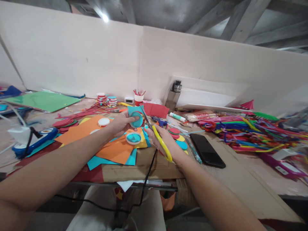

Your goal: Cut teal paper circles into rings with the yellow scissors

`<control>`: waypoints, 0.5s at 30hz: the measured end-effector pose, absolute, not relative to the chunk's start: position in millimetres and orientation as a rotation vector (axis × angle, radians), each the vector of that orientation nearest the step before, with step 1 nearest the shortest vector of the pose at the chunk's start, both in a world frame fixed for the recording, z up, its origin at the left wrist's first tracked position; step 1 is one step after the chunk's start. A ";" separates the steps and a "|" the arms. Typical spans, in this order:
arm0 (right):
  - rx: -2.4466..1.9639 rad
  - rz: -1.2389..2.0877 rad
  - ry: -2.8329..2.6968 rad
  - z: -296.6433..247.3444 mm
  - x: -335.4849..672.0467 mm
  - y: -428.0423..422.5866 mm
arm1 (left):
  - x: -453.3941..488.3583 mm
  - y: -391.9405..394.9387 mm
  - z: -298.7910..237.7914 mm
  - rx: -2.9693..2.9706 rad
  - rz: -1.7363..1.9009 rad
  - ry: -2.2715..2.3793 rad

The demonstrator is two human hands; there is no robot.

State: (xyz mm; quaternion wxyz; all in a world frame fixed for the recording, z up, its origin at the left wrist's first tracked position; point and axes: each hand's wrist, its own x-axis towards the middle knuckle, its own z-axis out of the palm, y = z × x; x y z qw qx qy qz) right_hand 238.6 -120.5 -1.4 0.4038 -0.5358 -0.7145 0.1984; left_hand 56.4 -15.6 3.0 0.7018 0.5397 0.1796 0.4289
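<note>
My left hand (122, 123) is closed on a piece of teal paper (133, 109), with the thumb pressing a round, pale-rimmed disc (136, 120) against it. My right hand (168, 141) grips a pair of scissors (161, 143) by yellow handles. The blades point up and away, right beside the edge of the teal paper; whether they touch it is hard to make out. Below my hands, a second round rim with teal inside (133, 138) rests on orange paper sheets (117, 150). Red, yellow and teal paper circles (181, 145) lie to the right of my right hand.
A black phone (207, 150) lies at the right, before a heap of colourful pipe cleaners (240, 131). A bottle (173, 96) and a red-white cup of sticks (139, 98) stand at the back. Glue guns sit left (36, 141) and right (281, 165). A black cable (150, 170) crosses the front edge.
</note>
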 end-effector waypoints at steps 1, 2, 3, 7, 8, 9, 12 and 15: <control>-1.356 0.503 -1.807 -0.9 238.5 -120.8 | 56.5 -15.6 3.4 1.194 0.969 0.410; -1.360 0.500 -1.805 -0.4 238.3 -121.3 | 56.7 -15.7 3.6 1.183 0.986 0.420; -1.365 0.492 -1.802 0.2 238.1 -121.7 | 57.2 -15.9 3.8 1.171 1.005 0.428; -1.369 0.493 -1.794 0.4 237.3 -122.3 | 59.5 -17.1 3.2 1.148 1.033 0.446; -1.361 0.509 -1.789 0.0 237.1 -122.2 | 60.0 -17.5 3.0 1.147 1.036 0.449; -1.350 0.527 -1.783 -0.3 236.8 -122.1 | 60.4 -17.9 3.0 1.146 1.042 0.452; -1.315 0.549 -1.773 0.1 235.5 -122.5 | 61.4 -19.6 3.9 1.138 1.065 0.460; -1.276 0.526 -1.781 3.0 233.6 -124.0 | 62.3 -22.3 5.9 1.124 1.078 0.464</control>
